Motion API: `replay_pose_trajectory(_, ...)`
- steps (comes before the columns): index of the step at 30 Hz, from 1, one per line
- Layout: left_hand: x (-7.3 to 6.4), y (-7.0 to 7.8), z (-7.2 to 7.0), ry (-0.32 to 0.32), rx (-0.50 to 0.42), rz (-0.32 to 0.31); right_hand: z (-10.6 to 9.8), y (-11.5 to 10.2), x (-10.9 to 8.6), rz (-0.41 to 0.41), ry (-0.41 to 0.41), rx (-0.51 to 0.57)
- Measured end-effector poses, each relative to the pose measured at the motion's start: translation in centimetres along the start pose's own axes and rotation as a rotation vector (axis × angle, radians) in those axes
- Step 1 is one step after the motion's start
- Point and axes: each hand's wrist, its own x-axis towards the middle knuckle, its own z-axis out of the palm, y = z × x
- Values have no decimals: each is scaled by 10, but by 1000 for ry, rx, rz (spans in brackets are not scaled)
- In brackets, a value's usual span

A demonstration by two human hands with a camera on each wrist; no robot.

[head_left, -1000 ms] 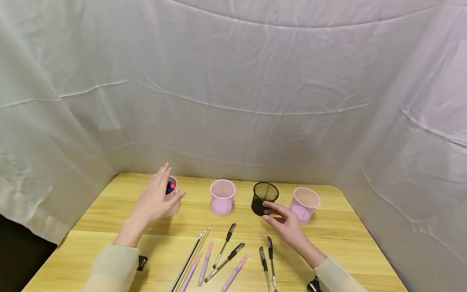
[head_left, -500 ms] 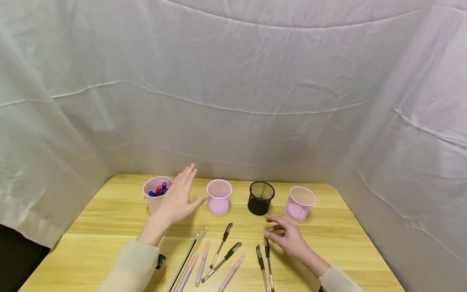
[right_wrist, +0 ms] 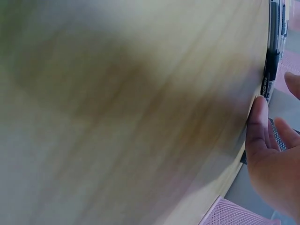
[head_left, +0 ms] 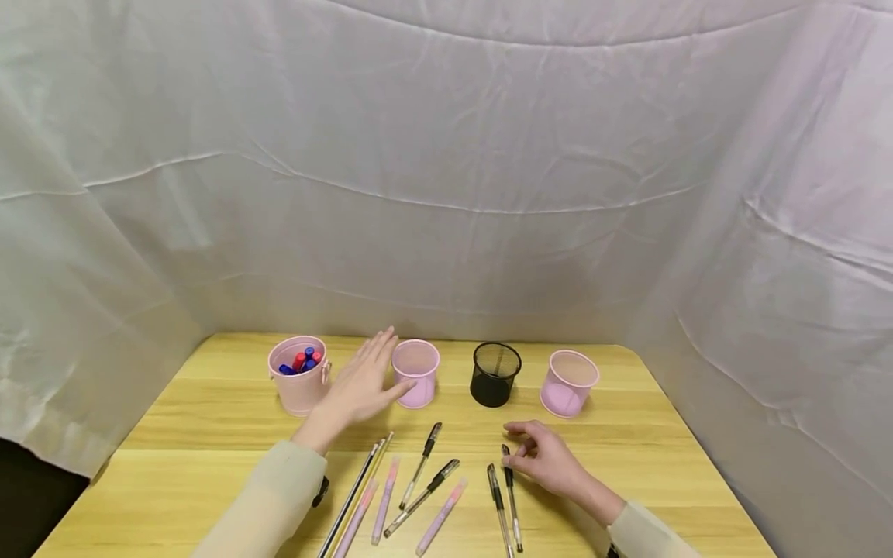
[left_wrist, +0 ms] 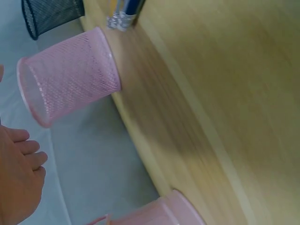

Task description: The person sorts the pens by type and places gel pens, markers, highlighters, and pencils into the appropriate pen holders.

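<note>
My left hand, its fingers straight, hovers just left of the second pink mesh pen cup with nothing in its grasp. In the left wrist view that cup stands beyond the fingers. My right hand is low over the table at the cap end of a black gel pen, with thumb and fingers apart. In the right wrist view a fingertip lies by the end of the pen, while the thumb stays off it. A second gel pen lies beside that one.
A pink bucket with red and blue pens stands back left. A black mesh cup and another pink cup stand right. Pencils, highlighters and more gel pens lie on the table. Grey cloth surrounds it.
My left hand has moved right, from the pink bucket to beside the second cup. My right hand has come down from the black cup to the gel pen's cap end.
</note>
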Motion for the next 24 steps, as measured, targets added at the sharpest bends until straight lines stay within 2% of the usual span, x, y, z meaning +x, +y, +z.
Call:
replay_pose_trajectory(10,15,-9,14,-50,-26,-28,2,0,2,-18,-24,-71)
replay_pose_trajectory(15,22,-14,19,-49,-25,-29,4,1,4,-39,-26,-120)
replay_pose_trajectory(24,27,-12,23,-61,-17,-14,5,1,6,-28,-27,-132)
